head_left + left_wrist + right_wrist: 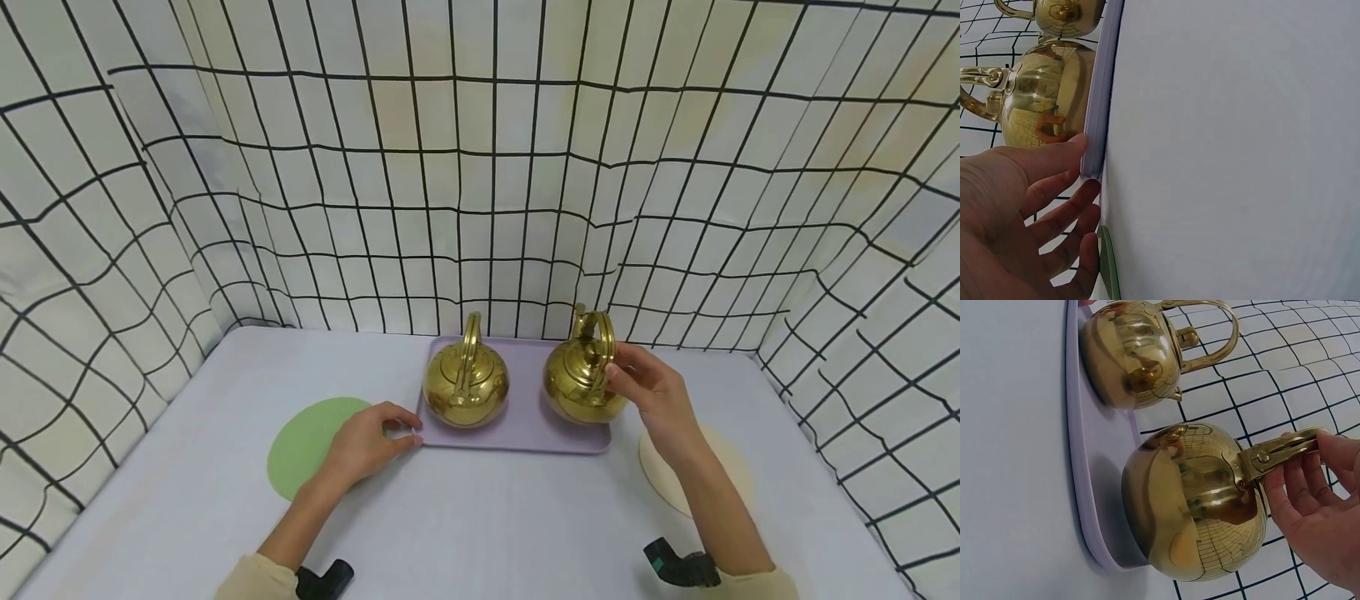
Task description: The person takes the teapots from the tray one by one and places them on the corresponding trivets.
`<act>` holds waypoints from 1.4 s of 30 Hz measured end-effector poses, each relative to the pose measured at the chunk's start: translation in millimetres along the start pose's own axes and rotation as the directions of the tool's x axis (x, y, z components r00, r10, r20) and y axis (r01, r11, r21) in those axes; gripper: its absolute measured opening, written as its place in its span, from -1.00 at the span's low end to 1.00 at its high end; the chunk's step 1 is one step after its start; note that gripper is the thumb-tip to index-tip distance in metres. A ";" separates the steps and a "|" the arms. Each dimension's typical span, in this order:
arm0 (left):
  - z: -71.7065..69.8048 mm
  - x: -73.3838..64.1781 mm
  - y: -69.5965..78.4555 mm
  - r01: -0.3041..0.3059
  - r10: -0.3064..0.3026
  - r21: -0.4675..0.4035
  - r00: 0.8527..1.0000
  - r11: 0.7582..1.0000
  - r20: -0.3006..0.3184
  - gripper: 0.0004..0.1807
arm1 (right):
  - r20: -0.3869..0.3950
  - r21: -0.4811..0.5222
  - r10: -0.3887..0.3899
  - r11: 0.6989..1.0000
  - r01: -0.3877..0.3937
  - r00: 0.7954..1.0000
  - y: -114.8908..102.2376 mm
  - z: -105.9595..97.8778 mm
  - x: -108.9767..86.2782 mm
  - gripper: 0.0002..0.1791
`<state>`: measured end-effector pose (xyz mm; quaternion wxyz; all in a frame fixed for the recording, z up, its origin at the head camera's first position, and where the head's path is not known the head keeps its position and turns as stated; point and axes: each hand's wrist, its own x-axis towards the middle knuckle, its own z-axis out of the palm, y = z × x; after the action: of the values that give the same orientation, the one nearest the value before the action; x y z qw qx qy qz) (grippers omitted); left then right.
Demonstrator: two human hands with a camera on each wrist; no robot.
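Two shiny brass kettles are over a lilac tray (525,439). My right hand (660,400) pinches the upright handle (1285,453) of the right kettle (577,383) between thumb and fingers. That kettle (1200,506) reaches past the tray's right end, and I cannot tell whether its base touches the tray. The left kettle (465,387) stands upright on the tray's left part, its arched handle raised, and no hand is on it. At the tray's near left corner (1092,165), my left hand (375,442) pinches the rim, thumb on one side and fingers on the other.
A green round mat (307,446) lies left of the tray, partly under my left hand and forearm. A cream round mat (723,467) lies to the right, partly behind my right forearm. White cloth walls with a black wire grid (495,208) enclose the white table (510,517).
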<state>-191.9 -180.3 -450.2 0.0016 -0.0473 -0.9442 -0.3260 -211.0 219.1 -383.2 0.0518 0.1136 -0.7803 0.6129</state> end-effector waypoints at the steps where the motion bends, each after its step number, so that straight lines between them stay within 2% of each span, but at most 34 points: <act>1: -0.2 0.0 -0.2 -0.001 0.001 -0.001 1.000 1.000 0.001 -0.83 | -0.001 -0.002 0.000 1.000 0.000 1.000 -0.6 -0.7 -0.6 -0.53; 14: 0.8 -0.2 -2.0 0.000 0.000 -0.003 1.000 1.000 0.000 -0.84 | -0.018 0.045 -0.012 0.999 0.013 1.000 -3.7 -10.4 -7.4 -0.54; 25: 0.0 -0.4 -0.4 0.011 -0.011 -0.002 1.000 1.000 0.005 -0.84 | -0.057 0.063 -0.056 0.996 0.059 0.997 -6.5 -22.5 -12.2 -0.58; 30: -0.3 -0.4 -0.4 0.014 -0.014 0.004 1.000 1.000 0.010 -0.84 | -0.069 0.077 -0.043 0.996 0.048 0.997 -5.2 -26.1 -15.0 -0.58; 35: 0.1 -2.6 -2.2 0.018 -0.018 -0.004 1.000 1.000 0.005 -0.84 | -0.069 0.059 -0.023 0.998 0.027 0.997 -2.8 -27.6 -16.6 -0.56; 42: -0.2 -1.1 -1.7 0.008 -0.008 -0.011 1.000 1.000 0.004 -0.84 | -0.079 0.024 -0.045 0.999 0.047 0.996 -0.9 -32.8 -18.8 -0.54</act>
<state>-191.0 -181.9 -451.1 -0.0018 -0.0442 -0.9425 -0.3313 -194.5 252.7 -378.5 0.0951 0.1082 -0.7669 0.6254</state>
